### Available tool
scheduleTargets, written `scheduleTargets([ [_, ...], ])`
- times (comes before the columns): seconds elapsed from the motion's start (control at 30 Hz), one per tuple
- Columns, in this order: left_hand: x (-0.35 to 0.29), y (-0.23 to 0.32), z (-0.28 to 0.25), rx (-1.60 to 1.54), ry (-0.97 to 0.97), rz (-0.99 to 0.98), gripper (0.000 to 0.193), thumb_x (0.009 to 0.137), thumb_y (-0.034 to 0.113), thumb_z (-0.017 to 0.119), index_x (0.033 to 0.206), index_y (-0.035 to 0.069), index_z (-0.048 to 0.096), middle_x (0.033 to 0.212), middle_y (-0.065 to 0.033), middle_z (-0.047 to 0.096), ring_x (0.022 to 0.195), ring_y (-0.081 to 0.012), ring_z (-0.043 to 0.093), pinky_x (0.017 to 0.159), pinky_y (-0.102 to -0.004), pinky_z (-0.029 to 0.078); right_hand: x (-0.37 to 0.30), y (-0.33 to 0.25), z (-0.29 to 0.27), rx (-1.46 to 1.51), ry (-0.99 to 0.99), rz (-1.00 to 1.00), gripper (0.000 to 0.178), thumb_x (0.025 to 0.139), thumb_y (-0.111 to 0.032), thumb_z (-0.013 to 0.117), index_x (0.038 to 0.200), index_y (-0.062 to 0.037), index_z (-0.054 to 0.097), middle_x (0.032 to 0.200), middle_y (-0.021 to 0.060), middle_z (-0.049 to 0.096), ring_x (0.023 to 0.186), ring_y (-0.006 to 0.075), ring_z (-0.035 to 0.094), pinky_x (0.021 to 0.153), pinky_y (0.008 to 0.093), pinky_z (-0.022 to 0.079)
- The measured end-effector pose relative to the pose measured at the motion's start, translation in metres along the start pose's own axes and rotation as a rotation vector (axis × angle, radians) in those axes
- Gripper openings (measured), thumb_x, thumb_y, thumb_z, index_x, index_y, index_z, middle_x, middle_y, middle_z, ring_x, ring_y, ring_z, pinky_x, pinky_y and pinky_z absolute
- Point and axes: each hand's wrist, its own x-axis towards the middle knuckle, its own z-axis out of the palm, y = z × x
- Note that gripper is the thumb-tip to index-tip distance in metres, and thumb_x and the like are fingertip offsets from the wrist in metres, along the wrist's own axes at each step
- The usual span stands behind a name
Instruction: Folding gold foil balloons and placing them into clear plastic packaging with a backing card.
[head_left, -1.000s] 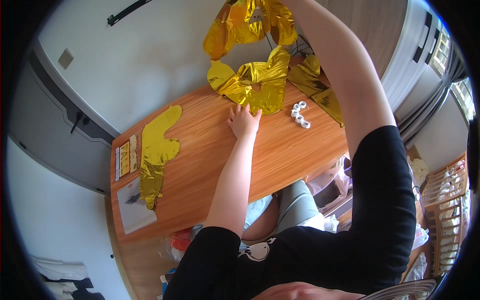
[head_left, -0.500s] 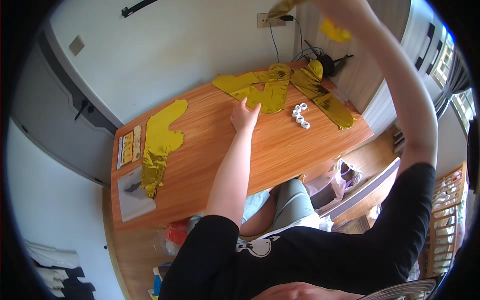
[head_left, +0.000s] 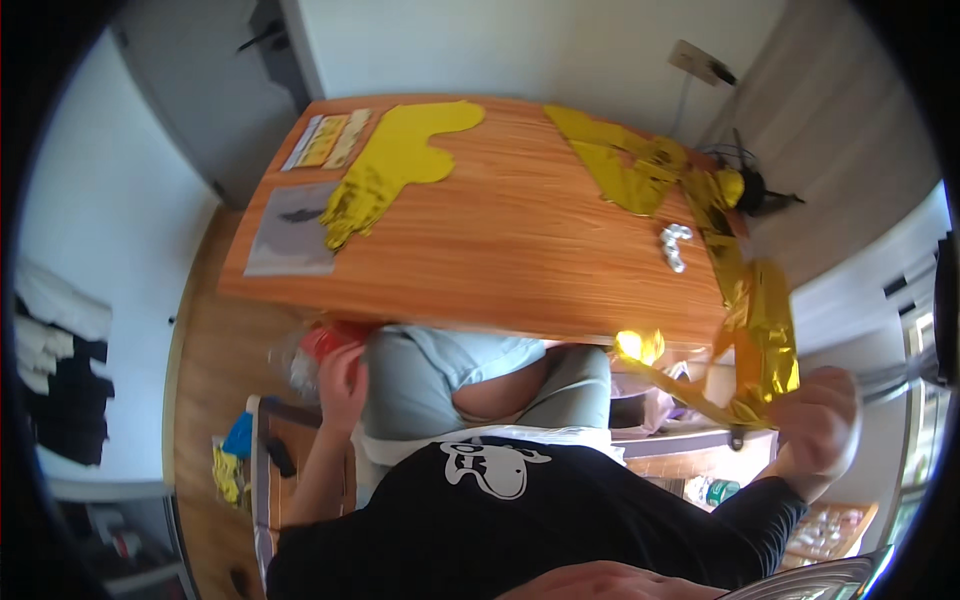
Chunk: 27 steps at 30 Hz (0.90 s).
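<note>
My right hand is closed on a crumpled gold foil balloon, which hangs past the table's near right corner and catches the light. My left hand is low beside my lap, off the table, close to a red plastic bag; its fingers are blurred. A flat gold foil balloon lies on the table's left side. Another flat foil balloon lies at the far right, with a further foil piece along the right edge. Several small, pale rolls sit near it.
On the wooden table, a clear sheet with a dark print and some printed cards lie at the left. A black object with cables stands at the back right, below a wall socket. A chair frame stands at my left.
My right hand has come down from high above the far right to my near right, with gold foil in it. My left hand has drawn back from the table to beside my lap. The view has shifted.
</note>
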Motion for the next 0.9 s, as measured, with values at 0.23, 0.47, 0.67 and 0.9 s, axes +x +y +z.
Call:
scheduleTargets([
  [0.23, -0.306, -0.092, -0.008, 0.746, 0.016, -1.128, 0.104, 0.074, 0.045, 0.085, 0.155, 0.007, 0.032, 0.154, -0.0267, 0.038, 0.143, -0.0456, 0.035, 0.118, -0.0503, 0.032, 0.024, 0.146, 0.057, 0.76, 0.305, 0.143, 0.005, 0.099, -0.009, 0.06, 0.101, -0.0049, 0.058, 0.088, 0.0059, 0.056, 0.08, 0.0136, 0.054, 0.068, 0.0287, 0.044],
  [0.47, -0.367, -0.103, -0.008, 0.637, 0.09, -1.023, 0.114, 0.068, 0.053, 0.087, 0.157, 0.011, 0.03, 0.159, -0.023, 0.033, 0.149, -0.0416, 0.027, 0.122, -0.055, 0.021, 0.137, 0.174, 0.324, 1.05, -0.234, 0.323, 0.015, 0.104, -0.016, 0.059, 0.113, -0.0041, 0.063, 0.101, 0.0002, 0.063, 0.093, 0.0092, 0.058, 0.084, 0.0263, 0.047],
  [0.67, -0.279, -0.093, -0.009, 0.638, -0.042, -0.824, 0.109, 0.07, 0.049, 0.086, 0.157, 0.012, 0.031, 0.15, -0.0171, 0.045, 0.142, -0.0367, 0.038, 0.118, -0.0567, 0.025, 0.103, 0.15, 0.414, 0.916, -0.541, 0.414, 0.03, 0.099, -0.023, 0.068, 0.119, -0.0022, 0.064, 0.109, 0.0025, 0.066, 0.096, 0.012, 0.061, 0.085, 0.0286, 0.05],
  [0.9, -0.28, -0.129, 0.007, 0.62, 0.001, -0.826, 0.095, 0.067, 0.045, 0.087, 0.144, 0.008, 0.045, 0.135, -0.016, 0.054, 0.127, -0.0356, 0.052, 0.11, -0.0522, 0.036, 0.103, -0.014, 0.259, 1.033, -0.671, -0.09, 0.024, 0.09, -0.007, 0.076, 0.113, -0.0042, 0.069, 0.101, 0.0067, 0.074, 0.083, 0.0129, 0.068, 0.071, 0.0287, 0.053],
])
